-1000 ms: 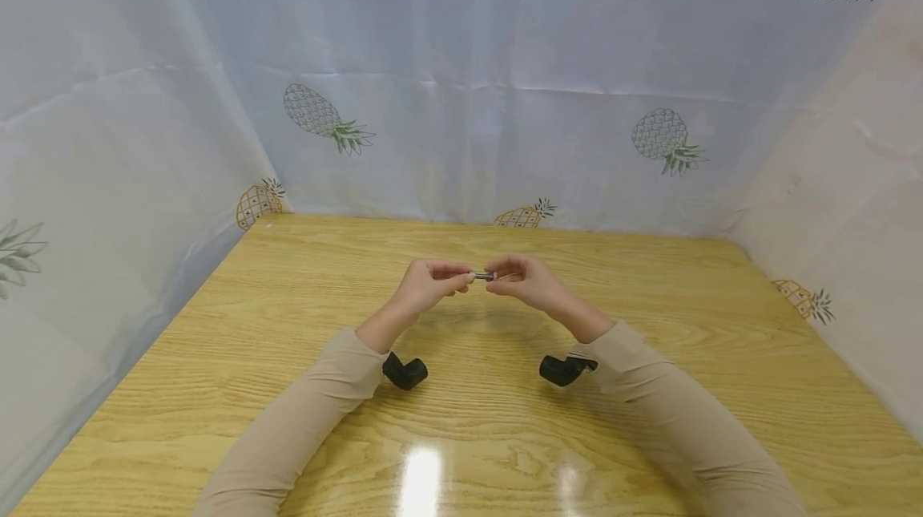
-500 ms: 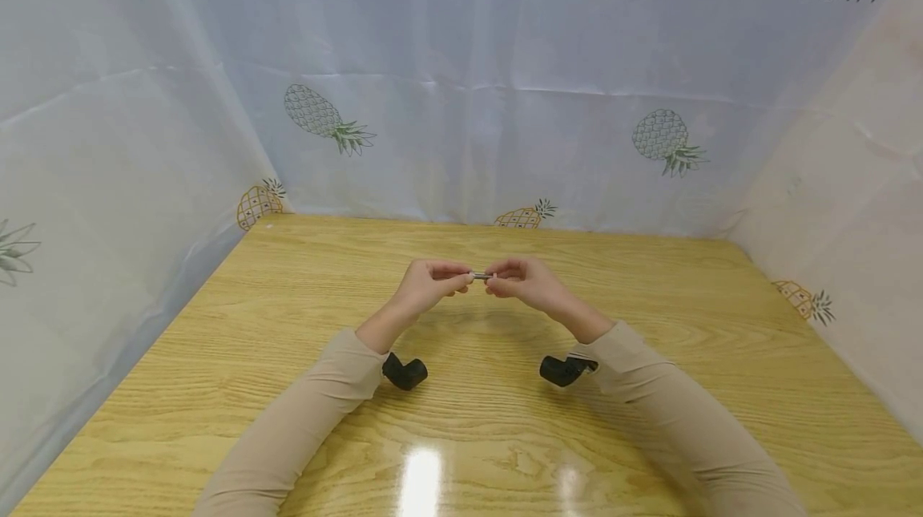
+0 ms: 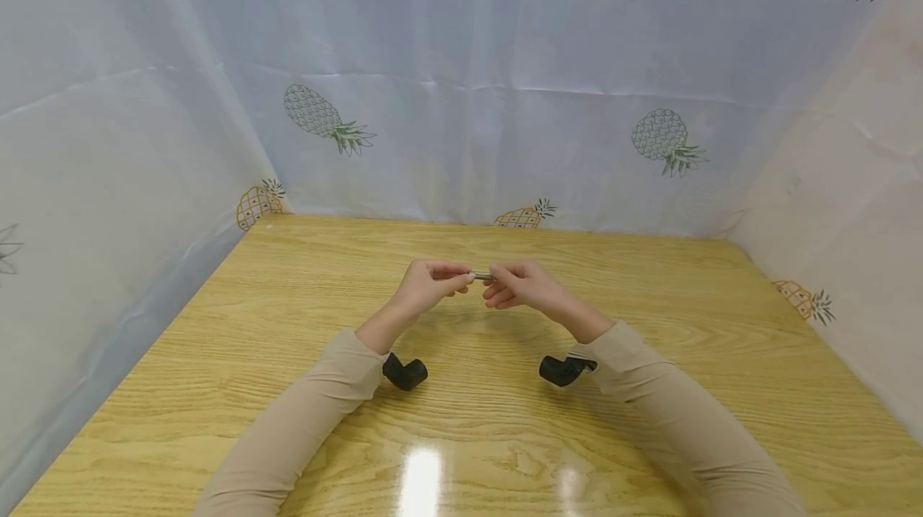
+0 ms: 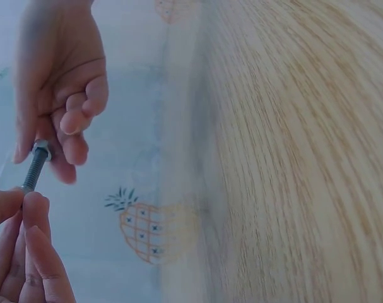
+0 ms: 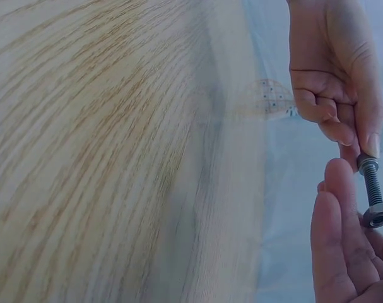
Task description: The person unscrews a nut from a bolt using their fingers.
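In the head view my left hand [image 3: 431, 284] pinches the head end of a metal bolt [image 3: 482, 276], held roughly level above the table. A hex nut [image 5: 377, 216] sits on the bolt's far end, as the right wrist view shows. Thumb and forefinger of my right hand [image 3: 526, 288] are at the nut's sides and pinch it; its other fingers curl loosely below. From the left wrist the threaded shank [image 4: 33, 172] shows between both hands. The bolt's head is covered by my left fingers there, and the nut is mostly hidden in the head view.
Under the hands lies a wood-grain table [image 3: 476, 421]. Black angled pieces, one on the left [image 3: 405, 372] and one on the right [image 3: 561, 371], stick out beside the sleeve cuffs. A pineapple-printed curtain [image 3: 461, 148] borders the table at the back and sides.
My right thumb has moved up and forward over the nut, while the other right fingers have dropped lower. The left hand and the bolt have stayed in place.
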Motion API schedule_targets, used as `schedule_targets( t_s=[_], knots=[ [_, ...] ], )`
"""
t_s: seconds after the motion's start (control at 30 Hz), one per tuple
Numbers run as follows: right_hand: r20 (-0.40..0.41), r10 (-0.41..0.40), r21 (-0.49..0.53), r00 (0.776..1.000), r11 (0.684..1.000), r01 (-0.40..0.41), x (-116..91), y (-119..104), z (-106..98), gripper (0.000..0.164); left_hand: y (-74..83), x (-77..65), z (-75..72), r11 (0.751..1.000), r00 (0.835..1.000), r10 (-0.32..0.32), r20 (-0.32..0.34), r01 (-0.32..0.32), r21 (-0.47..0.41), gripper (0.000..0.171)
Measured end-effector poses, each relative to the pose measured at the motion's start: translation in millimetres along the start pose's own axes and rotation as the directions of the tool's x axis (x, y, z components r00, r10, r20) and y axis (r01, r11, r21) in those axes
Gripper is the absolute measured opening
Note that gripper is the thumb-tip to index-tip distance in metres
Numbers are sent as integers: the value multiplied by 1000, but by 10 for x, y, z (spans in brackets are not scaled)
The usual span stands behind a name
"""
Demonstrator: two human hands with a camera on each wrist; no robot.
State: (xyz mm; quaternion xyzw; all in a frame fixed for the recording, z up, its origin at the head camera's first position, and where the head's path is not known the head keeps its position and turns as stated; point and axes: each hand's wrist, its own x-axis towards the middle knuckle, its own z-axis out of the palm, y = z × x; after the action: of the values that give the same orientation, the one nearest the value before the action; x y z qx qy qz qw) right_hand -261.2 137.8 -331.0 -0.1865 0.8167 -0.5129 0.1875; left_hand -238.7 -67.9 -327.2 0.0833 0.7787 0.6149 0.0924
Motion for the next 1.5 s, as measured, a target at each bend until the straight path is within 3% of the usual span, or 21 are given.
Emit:
schedule_targets(
  t_s=[0.17, 0.43, 0.97, 1.5],
  knots=[
    [-22, 5, 8, 1000, 1000, -5, 0, -3, 13, 42, 72, -76, 0, 1000, 1000, 17, -2, -17, 6, 30],
    [-64, -14, 26, 998, 1000, 16, -10, -26, 19, 31, 82, -80, -2, 1000, 1000, 6, -9, -6, 1, 30],
    [-141, -24, -37, 990, 999, 19, 16, -8, 25, 36, 87, -71, -13, 1000, 1000, -12, -7, 12, -6, 30],
    [-34, 2, -7, 999, 1000, -3, 15, -24, 18, 44, 87, -74, -10, 1000, 1000, -10, -7, 9, -6, 30]
  ],
)
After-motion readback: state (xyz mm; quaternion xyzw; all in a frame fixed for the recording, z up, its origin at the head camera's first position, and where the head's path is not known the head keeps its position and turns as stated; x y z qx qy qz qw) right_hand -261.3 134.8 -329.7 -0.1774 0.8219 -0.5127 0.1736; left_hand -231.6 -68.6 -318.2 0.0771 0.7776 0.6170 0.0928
